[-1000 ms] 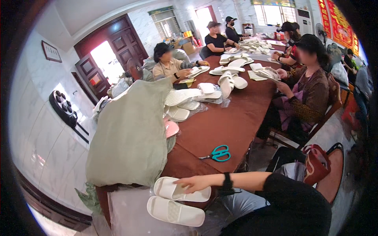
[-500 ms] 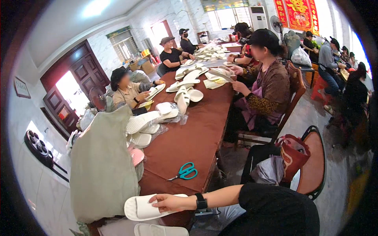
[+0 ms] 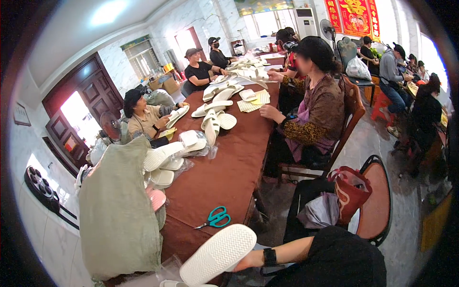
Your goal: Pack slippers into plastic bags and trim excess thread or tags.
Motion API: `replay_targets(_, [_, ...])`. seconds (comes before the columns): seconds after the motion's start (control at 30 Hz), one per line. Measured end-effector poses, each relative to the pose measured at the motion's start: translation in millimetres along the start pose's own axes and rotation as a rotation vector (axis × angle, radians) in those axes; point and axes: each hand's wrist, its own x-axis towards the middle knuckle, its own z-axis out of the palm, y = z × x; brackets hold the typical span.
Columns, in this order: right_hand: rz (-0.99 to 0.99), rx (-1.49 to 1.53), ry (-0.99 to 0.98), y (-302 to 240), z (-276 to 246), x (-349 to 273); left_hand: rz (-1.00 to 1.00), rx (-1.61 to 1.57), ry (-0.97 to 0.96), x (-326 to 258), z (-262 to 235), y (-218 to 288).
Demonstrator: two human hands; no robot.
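The white foam slipper with the ridged sole (image 3: 217, 260) looks light, springy and slightly bendable, not slippery; its heel end is the natural grip. The right hand (image 3: 246, 262) is closed around that end, the slipper reaching toward 9 o'clock from it, above the near edge of the brown worktop (image 3: 224, 177). The left hand is out of view. Teal-handled scissors (image 3: 215, 217) lie beyond, at 12 o'clock.
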Motion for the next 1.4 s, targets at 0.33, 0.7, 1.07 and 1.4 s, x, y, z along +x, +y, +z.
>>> replay_targets(0.33, [0.238, -0.276, 0.012, -168.6, -2.0, 1.3, 0.093, -0.316, 0.047, -39.1, -13.1, 48.7])
replay_targets(0.7, [0.231, -0.099, -0.01, -216.9, 3.5, 16.6, 0.207, -0.648, 0.23, -99.4, -19.3, 106.2])
replay_targets(1.07, [0.378, 0.183, -0.13, -211.1, 4.7, 18.1, -0.506, -1.122, 0.226, -112.5, -3.9, 159.9])
replay_targets(1.4, [0.492, 0.422, -0.234, -194.5, 12.0, 28.6, -0.061, -0.886, 0.073, -125.2, 83.1, 113.5])
